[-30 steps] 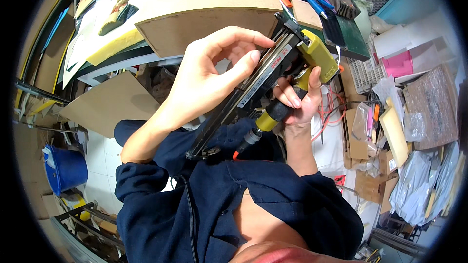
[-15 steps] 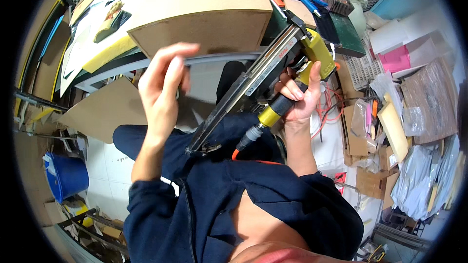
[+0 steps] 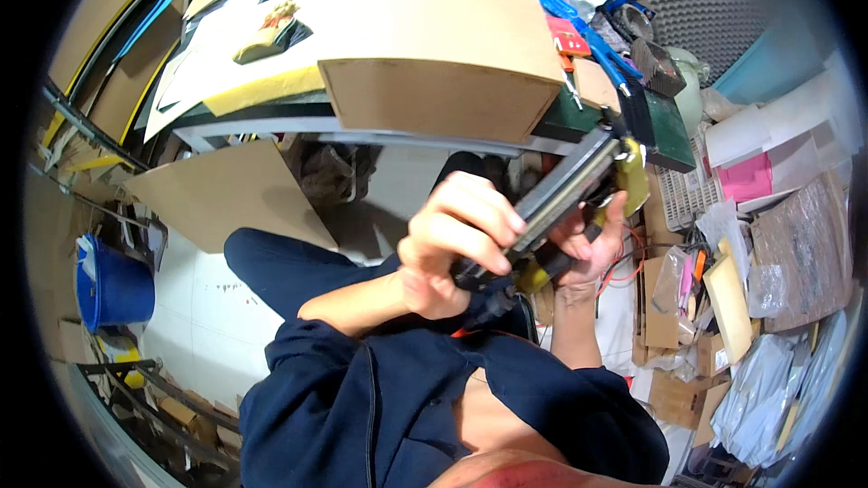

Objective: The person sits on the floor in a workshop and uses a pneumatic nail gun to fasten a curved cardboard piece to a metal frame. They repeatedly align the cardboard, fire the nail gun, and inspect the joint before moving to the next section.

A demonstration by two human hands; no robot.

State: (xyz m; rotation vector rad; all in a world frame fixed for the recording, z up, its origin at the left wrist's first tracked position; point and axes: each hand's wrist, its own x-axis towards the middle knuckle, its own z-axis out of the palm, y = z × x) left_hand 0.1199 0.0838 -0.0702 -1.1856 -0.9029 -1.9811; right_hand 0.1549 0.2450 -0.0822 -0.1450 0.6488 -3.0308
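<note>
A yellow-green and black air nail gun (image 3: 636, 183) is tilted in front of my chest, its nose up toward the right. My right hand (image 3: 583, 253) is wrapped round its grip, with the thumb raised along the body. The long metal magazine (image 3: 570, 183) slants down to the left. At its lower end my left hand (image 3: 461, 239) has its fingers closed round the black part. The nail gun is partly blurred, and my fingers hide the end of the magazine. Beyond the gun, a brown board box (image 3: 441, 95) rests on the workbench.
Papers and a yellow strip (image 3: 262, 90) lie along the bench's left side; tools and a blue clamp (image 3: 592, 43) crowd its right. A loose board (image 3: 231, 194) leans below the bench. A blue bin (image 3: 122, 282) stands at left. Boxes and wrapped packages (image 3: 800, 253) are stacked at right.
My left hand has come right and down from the air and closed on the magazine's end. The nail gun has shifted right, and its extended magazine now looks shorter. The view has shifted too.
</note>
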